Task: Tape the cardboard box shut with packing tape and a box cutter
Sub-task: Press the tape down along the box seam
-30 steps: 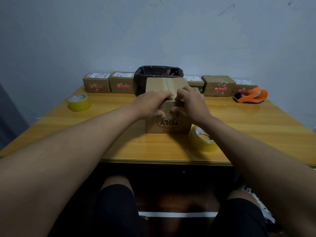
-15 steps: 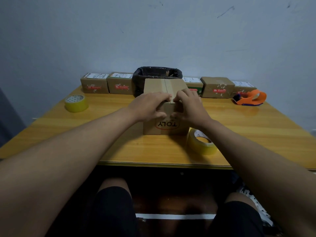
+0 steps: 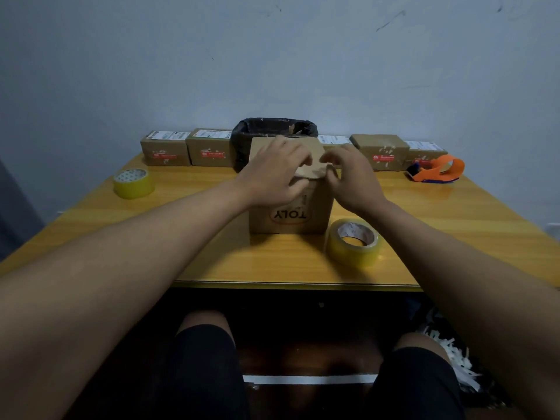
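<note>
- A person sits at a glossy yellow-orange wooden table [image 3: 454, 225], both bare forearms stretched out over it.
- A small brown cardboard box [image 3: 289, 218] stands upright near the middle of the table, a red oval logo reading "TOLY" upside down on its near face.
- The left hand [image 3: 272, 174] lies over the top left of the box, fingers spread across the top flaps and the thumb down against the near face; it presses rather than clutches.
- The right hand [image 3: 353, 180] is at the box's top right corner with fingers curled; they seem to pinch the edge of a flap, though the exact hold is blurred.
- A roll of clear yellowish packing tape [image 3: 353, 245] lies flat on the table just right of the box, near the front edge.
- A second yellowish tape roll [image 3: 133, 183] sits well apart, far left.
- An orange tape dispenser [image 3: 436, 169] rests at the far right.
- A black-lined bin [image 3: 274, 133] stands directly behind the box, against the pale wall.
- A row of small brown labelled parcels [image 3: 188, 148] lines the far edge on either side of the bin.
</note>
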